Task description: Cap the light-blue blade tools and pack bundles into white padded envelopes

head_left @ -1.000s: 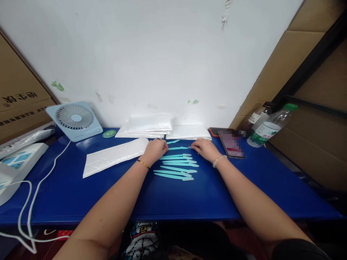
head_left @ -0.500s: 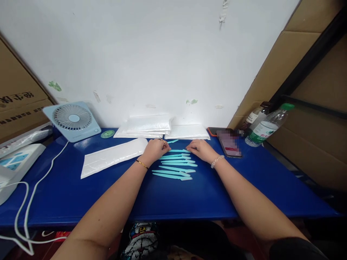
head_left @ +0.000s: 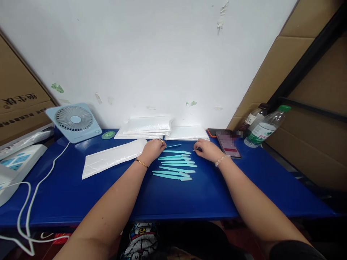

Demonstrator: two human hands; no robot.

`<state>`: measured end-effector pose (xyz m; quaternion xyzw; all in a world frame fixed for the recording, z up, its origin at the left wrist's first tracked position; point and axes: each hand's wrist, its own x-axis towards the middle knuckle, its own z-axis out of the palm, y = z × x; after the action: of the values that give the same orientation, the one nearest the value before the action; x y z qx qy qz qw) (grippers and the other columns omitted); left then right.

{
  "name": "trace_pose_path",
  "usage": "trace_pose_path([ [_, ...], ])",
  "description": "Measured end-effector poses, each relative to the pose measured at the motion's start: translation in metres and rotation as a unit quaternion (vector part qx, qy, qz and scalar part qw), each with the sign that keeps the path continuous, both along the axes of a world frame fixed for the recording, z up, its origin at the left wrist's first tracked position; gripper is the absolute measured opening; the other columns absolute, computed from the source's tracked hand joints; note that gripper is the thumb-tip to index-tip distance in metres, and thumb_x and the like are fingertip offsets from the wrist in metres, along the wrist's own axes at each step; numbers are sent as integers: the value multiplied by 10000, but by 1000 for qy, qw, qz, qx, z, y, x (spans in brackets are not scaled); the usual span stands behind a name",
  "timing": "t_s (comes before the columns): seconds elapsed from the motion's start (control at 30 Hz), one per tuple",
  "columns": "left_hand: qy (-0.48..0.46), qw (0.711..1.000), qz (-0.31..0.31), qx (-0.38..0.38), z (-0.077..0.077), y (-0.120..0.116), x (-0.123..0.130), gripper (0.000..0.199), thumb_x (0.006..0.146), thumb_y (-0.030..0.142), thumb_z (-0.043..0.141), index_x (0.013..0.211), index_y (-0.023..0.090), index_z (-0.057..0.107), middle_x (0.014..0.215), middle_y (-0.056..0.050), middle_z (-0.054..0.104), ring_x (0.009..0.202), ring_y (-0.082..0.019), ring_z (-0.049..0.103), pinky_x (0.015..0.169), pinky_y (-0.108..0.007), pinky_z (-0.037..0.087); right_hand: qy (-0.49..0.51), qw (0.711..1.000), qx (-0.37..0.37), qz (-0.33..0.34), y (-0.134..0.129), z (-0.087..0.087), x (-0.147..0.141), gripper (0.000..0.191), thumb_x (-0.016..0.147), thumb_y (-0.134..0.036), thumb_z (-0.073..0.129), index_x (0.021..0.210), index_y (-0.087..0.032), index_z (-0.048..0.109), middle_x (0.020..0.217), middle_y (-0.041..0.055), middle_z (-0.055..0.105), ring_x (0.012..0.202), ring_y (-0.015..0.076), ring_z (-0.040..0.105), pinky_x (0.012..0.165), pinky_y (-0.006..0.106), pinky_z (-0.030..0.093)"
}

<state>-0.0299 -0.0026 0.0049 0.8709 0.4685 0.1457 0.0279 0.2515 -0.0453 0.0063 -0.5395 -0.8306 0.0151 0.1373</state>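
Turquoise eyebrow razors (head_left: 173,177) lie in a loose column on the blue table, most with their wider ends to the right. At the column's far end, my left hand (head_left: 154,148) is closed, its fingertips pinching the left end of a thin razor (head_left: 174,146) seen edge-on. My right hand (head_left: 207,150) is apart from the column, to its right. Its fingers are pinched together, with a small pale bit at the tips too tiny to name. Left of my left hand lies a white plastic-wrapped packet (head_left: 111,157).
White packets (head_left: 146,124) are stacked against the wall, with more packets (head_left: 187,132) beside them. A blue fan (head_left: 76,121) and power strip (head_left: 16,162) stand left. Right are a phone (head_left: 229,144), an orange-edged phone (head_left: 213,132) and bottles (head_left: 262,131).
My right hand has moved right, away from the razors. My left hand has shifted slightly left and back; the far razor is turned more edge-on and sits nearer the column.
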Motion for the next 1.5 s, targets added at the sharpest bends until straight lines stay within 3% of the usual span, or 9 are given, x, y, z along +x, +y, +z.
trace_pose_path([
  [0.13,15,1000,-11,15,-1,-1,3,244,825,165,422,814,178,665,845,-71,667,781,-192,608,708,-272,449,3,1000,11,-19,1,-4,-9,155,799,-129,516,858,-160,656,842,72,613,714,157,573,674,256,412],
  [0.23,-31,999,-15,-4,-2,-1,3,250,788,126,425,853,172,663,876,-71,668,809,-186,604,729,-266,450,168,985,18,-26,3,-8,-8,254,798,-139,509,1022,-178,624,800,41,610,690,151,583,682,274,446],
  [0.43,-225,961,-17,-160,-1,-4,6,216,804,258,470,903,172,641,746,-17,634,645,-135,558,597,-236,427,596,800,22,-72,3,-7,-15,278,787,-381,606,982,-183,585,762,6,620,515,103,579,455,214,417],
  [0.57,-282,934,-45,-217,-3,-6,12,208,788,313,517,886,173,635,692,5,594,572,-99,498,528,-209,380,633,769,63,-71,-3,0,-28,280,779,-397,632,962,-186,608,832,28,660,464,63,521,396,185,332],
  [0.87,-283,929,-67,-228,1,-11,14,232,778,337,524,889,163,632,710,2,590,606,-97,503,543,-207,391,568,816,76,-79,-9,2,-38,324,800,-448,591,984,-183,624,769,17,641,489,85,523,457,217,393],
  [1.17,-218,952,-73,-201,13,-18,11,281,831,349,458,950,162,630,801,-24,647,689,-132,574,610,-239,441,506,861,-9,-52,-15,6,-43,321,773,-462,618,909,-172,643,608,-10,599,503,116,541,500,235,418],
  [1.27,-141,973,-95,-158,20,-25,5,503,763,460,565,1174,170,562,1140,-89,618,1027,-221,565,812,-297,460,457,886,-45,-66,-12,2,-38,282,752,-435,639,842,-168,644,691,17,657,550,125,570,550,251,454],
  [1.4,31,977,-140,-158,23,-36,2,1094,491,580,750,1411,190,305,1443,-149,360,1319,-343,301,999,-414,355,313,945,-56,-81,-10,-4,-30,226,790,-390,595,824,-180,675,743,27,680,670,157,600,639,283,464],
  [1.5,76,980,-118,-143,21,-42,10,1024,523,607,727,1376,183,350,1385,-165,421,1277,-346,351,964,-432,377,227,971,-69,-33,-16,-3,-32,352,790,-444,597,1028,-191,660,971,69,674,878,202,600,744,320,471],
])
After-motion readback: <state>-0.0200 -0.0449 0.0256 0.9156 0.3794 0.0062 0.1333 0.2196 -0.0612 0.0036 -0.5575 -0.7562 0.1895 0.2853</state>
